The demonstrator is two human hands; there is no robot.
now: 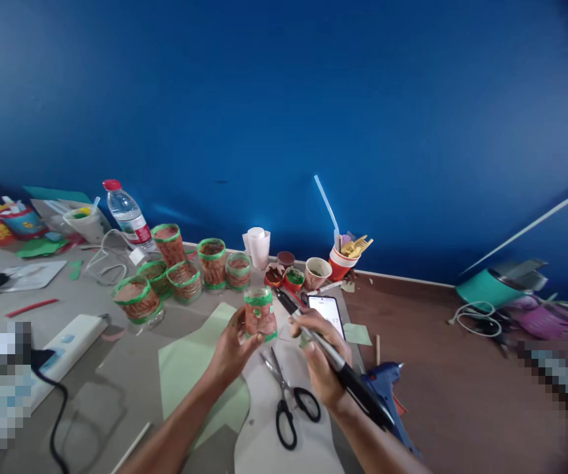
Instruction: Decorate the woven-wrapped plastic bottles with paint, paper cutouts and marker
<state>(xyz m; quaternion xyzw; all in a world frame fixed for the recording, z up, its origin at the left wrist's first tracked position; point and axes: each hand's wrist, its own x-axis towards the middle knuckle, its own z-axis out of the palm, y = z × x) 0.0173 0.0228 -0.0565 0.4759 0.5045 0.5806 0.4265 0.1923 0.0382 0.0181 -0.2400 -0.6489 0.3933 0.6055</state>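
Note:
Tilted slightly in my left hand [234,345] is a small clear plastic cup [260,319], coated reddish brown with green bands at rim and base and small green spots on its side. The fingers wrap its left side and bottom. A long black-and-silver marker pen [330,355] rests in the closed fingers of my right hand [326,359]; its dark tip points up toward the cup's right side, and I cannot tell whether they touch. Black-handled scissors [286,398] lie below both hands on a white sheet [284,454]. Left of them lies pale green paper [185,368].
Several similar brown-and-green cups [138,297] stand behind, beside a water bottle [128,214]. Paint cups [294,278], a cup of yellow forks [341,263] and a phone [327,313] sit further right. A blue glue gun [387,385] lies near my right forearm; a power strip [74,339] lies left.

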